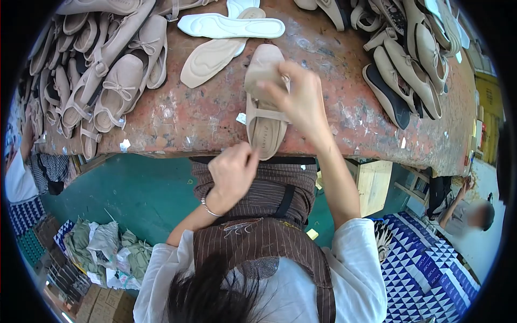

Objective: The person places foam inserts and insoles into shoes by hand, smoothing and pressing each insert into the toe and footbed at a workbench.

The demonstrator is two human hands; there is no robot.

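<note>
A beige strapped shoe [264, 59] lies on the worn table with its toe pointing away from me and its lettered insole showing. My right hand [304, 99] is over its front part, thumb and index finger apart and slightly blurred; the middle of the upper is hidden beneath them. Near the heel, at the table's front edge, my left hand [231, 169] is closed with the knuckles up. Whatever its fingers hold, if anything, is out of sight. Beyond the toe, a white insole [231, 26] lies across a beige insole [210, 60].
Many beige shoes are heaped on the left [116, 86], and more shoes [412, 70] lie at the right. The table [183, 118] has paint marks and paper scraps. Stacked blue-and-white boxes [425, 264] stand at lower right, near another person [471, 218]. Bagged material [105, 247] sits at lower left.
</note>
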